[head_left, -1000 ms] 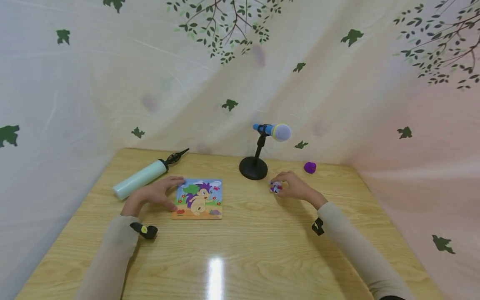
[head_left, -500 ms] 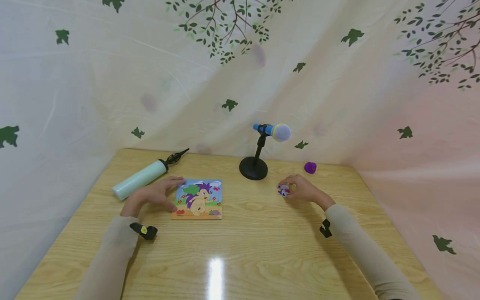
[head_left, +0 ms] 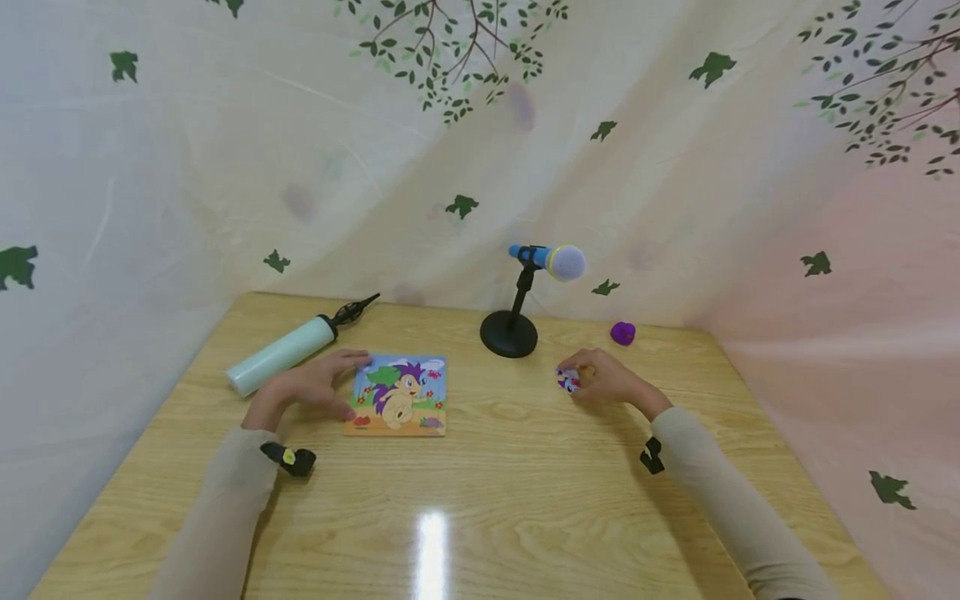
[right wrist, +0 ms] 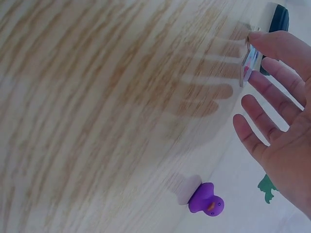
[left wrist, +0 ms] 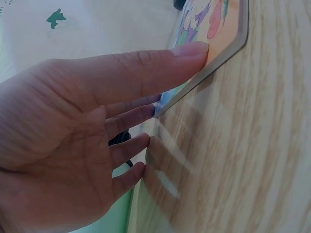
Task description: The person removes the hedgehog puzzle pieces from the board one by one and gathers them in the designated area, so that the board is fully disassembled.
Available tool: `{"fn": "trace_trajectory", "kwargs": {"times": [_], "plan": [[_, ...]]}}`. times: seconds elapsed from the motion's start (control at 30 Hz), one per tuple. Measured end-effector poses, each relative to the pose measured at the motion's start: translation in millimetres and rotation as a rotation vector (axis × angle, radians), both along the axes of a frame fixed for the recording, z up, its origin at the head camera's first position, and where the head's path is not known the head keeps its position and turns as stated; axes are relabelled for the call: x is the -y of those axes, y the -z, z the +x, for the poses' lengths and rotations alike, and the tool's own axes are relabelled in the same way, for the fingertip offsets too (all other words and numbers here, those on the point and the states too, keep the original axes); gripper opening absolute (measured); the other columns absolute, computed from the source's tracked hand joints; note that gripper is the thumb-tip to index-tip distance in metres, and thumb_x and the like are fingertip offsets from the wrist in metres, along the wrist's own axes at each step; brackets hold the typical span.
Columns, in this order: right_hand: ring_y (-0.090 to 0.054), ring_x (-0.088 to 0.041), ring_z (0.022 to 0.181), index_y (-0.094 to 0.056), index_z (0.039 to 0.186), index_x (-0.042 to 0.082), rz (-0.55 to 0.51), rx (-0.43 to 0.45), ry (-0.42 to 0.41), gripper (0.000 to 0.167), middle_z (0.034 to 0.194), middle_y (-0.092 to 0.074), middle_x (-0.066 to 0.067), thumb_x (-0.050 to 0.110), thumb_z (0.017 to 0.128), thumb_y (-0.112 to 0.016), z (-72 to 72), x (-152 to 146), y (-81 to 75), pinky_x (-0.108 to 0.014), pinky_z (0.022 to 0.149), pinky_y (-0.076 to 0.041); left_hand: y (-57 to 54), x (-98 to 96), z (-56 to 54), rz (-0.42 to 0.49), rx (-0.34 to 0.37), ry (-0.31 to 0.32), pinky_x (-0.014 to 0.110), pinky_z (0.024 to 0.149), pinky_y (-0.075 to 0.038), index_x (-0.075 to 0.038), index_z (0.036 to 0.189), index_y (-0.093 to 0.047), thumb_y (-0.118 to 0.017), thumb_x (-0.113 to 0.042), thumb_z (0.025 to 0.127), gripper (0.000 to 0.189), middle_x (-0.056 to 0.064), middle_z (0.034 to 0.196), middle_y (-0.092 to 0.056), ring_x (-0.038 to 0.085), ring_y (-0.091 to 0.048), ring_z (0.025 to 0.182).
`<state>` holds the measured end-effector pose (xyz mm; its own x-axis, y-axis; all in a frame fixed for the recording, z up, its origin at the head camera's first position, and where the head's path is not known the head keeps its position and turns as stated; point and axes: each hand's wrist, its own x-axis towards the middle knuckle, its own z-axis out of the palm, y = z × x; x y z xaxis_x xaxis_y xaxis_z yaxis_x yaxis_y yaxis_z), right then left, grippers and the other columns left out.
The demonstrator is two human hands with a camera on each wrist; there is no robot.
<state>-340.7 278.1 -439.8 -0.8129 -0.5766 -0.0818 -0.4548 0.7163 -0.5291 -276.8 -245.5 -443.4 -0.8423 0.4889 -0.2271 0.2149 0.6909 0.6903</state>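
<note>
Pinched only in the right hand's [head_left: 606, 377] fingertip grip, the charm [head_left: 567, 380] could slip; the spread left hand [head_left: 315, 388] touches the picture [head_left: 408, 404].

Person's left hand [head_left: 306, 387]: left of microphone stand [head_left: 508, 335], thumb spread from extended fingers. Right hand [head_left: 609, 380]: right of microphone stand, pinching.

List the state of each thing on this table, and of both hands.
Hedgehog board, lying flat, picture up
Small patterned piece, pinched
Microphone, held in its stand
Stand, upright
Pump, lying on its side
Purple duck, upright
Left hand, touching the board's edge
Right hand, pinching the piece
</note>
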Motion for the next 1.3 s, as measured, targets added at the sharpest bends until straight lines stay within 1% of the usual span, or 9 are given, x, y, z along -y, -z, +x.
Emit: {"fn": "trace_trajectory", "kwargs": {"times": [0.2, 0.47, 0.6, 0.67, 0.77, 0.83, 1.1, 1.2, 1.3], "plan": [[-0.055, -0.041, 0.123, -0.067, 0.129, -0.001, 0.003, 0.012, 0.011, 0.048, 0.134, -0.064, -0.021, 0.007, 0.084, -0.08, 0.3, 1, -1.7, -0.062, 0.108, -0.045, -0.8, 0.0, 0.5, 0.005, 0.014, -0.006, 0.074, 0.119, -0.019, -0.005, 0.159, -0.031, -0.087, -0.019, 0.077, 0.1, 0.026, 0.168, -0.013, 0.055, -0.009, 0.152], [-0.056, -0.043, 0.123, -0.067, 0.129, -0.002, -0.005, 0.018, 0.008, 0.048, 0.133, -0.065, -0.023, 0.006, 0.083, -0.08, 0.5, 3, -3.9, -0.063, 0.109, -0.044, -2.7, -0.5, 0.9, -0.01, -0.002, 0.002, 0.075, 0.119, -0.016, -0.005, 0.159, -0.031, -0.086, -0.019, 0.077, 0.1, 0.026, 0.167, -0.014, 0.056, -0.01, 0.151], [-0.057, -0.044, 0.123, -0.066, 0.129, -0.004, -0.007, -0.004, 0.003, 0.051, 0.133, -0.065, -0.023, 0.008, 0.082, -0.082, 0.4, 4, -4.1, -0.063, 0.109, -0.044, -1.9, -1.5, 1.4, -0.006, 0.015, -0.009, 0.076, 0.118, -0.017, -0.007, 0.16, -0.031, -0.086, -0.02, 0.078, 0.1, 0.025, 0.168, -0.013, 0.056, -0.01, 0.152], [-0.058, -0.044, 0.122, -0.066, 0.128, -0.004, -0.013, -0.033, -0.011, 0.051, 0.132, -0.066, -0.023, 0.01, 0.082, -0.082, 0.5, 6, -4.1, -0.063, 0.108, -0.046, -1.3, -1.6, 1.6, -0.003, 0.02, -0.017, 0.076, 0.117, -0.018, -0.008, 0.159, -0.031, -0.086, -0.02, 0.078, 0.099, 0.024, 0.168, -0.014, 0.055, -0.01, 0.152], [-0.06, -0.045, 0.12, -0.066, 0.128, -0.005, -0.041, -0.062, -0.041, 0.051, 0.131, -0.067, -0.023, 0.01, 0.083, -0.082, 1.4, 14, -4.3, -0.063, 0.106, -0.047, -0.4, -1.3, 2.1, -0.002, 0.007, -0.015, 0.076, 0.117, -0.019, -0.008, 0.159, -0.032, -0.086, -0.021, 0.078, 0.099, 0.023, 0.168, -0.015, 0.054, -0.012, 0.152], [-0.06, -0.046, 0.12, -0.066, 0.129, -0.005, -0.058, -0.07, -0.064, 0.051, 0.13, -0.067, -0.023, 0.011, 0.083, -0.081, 1.6, 22, -3.7, -0.063, 0.105, -0.048, 0.5, -1.0, 2.2, 0.005, 0.0, -0.012, 0.076, 0.118, -0.019, -0.007, 0.159, -0.032, -0.087, -0.021, 0.077, 0.099, 0.023, 0.168, -0.016, 0.054, -0.012, 0.152], [-0.058, -0.039, 0.123, -0.065, 0.132, -0.001, -0.123, 0.001, -0.12, 0.051, 0.131, -0.066, -0.02, 0.015, 0.086, -0.079, 0.1, 74, -3.6, -0.06, 0.106, -0.048, 3.2, -1.2, 0.5, 0.036, 0.027, -0.026, 0.075, 0.119, -0.015, -0.007, 0.159, -0.032, -0.087, -0.017, 0.077, 0.099, 0.022, 0.169, -0.013, 0.053, -0.007, 0.153], [-0.06, -0.037, 0.121, -0.065, 0.132, 0.0, -0.124, -0.017, -0.165, 0.049, 0.131, -0.066, -0.017, 0.014, 0.087, -0.079, 1.0, 100, -5.7, -0.057, 0.105, -0.05, 3.4, -1.4, -0.1, 0.026, 0.032, -0.033, 0.075, 0.119, -0.015, -0.008, 0.16, -0.032, -0.087, -0.018, 0.077, 0.099, 0.022, 0.169, -0.013, 0.053, -0.007, 0.153], [-0.062, -0.035, 0.117, -0.066, 0.132, 0.002, -0.095, -0.067, -0.212, 0.048, 0.13, -0.067, -0.015, 0.016, 0.088, -0.079, 2.3, 125, -8.3, -0.053, 0.101, -0.054, 3.4, -1.6, -0.6, 0.017, 0.029, -0.037, 0.075, 0.119, -0.016, -0.009, 0.16, -0.032, -0.087, -0.018, 0.078, 0.099, 0.022, 0.169, -0.014, 0.053, -0.008, 0.153]]}}
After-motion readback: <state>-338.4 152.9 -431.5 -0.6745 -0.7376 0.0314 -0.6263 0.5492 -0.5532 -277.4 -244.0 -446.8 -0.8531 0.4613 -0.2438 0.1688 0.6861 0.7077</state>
